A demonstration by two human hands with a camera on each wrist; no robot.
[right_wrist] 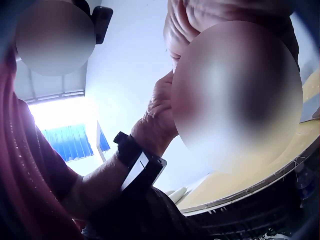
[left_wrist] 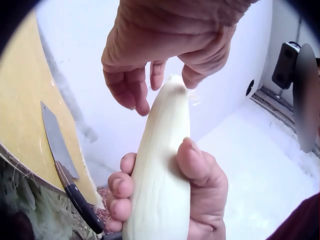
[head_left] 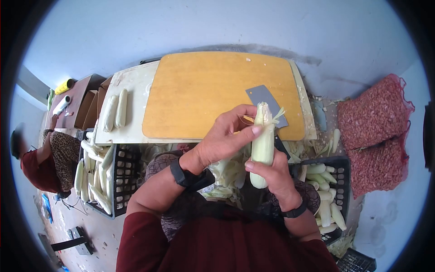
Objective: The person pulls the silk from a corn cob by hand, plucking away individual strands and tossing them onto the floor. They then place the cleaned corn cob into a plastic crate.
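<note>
A pale, partly husked ear of corn (head_left: 262,154) is held upright, its loose husk strips near the top. My right hand (head_left: 276,174) grips its lower part, fingers wrapped round one side and thumb on the other, as the left wrist view shows with the corn (left_wrist: 162,165) and right hand (left_wrist: 202,185). At the tip is my left hand (head_left: 229,136), thumb close against it and fingers loosely bent, with a gap between them and the corn in the left wrist view (left_wrist: 170,40). A blurred patch hides much of the right wrist view.
A cleaver (head_left: 267,102) lies on the yellow board (head_left: 195,95). Two ears (head_left: 121,109) rest on the pale table at left. Crates of corn stand at left (head_left: 124,181) and right (head_left: 346,181). Red mesh sacks (head_left: 376,118) lean at right; another person (head_left: 43,167) sits at far left.
</note>
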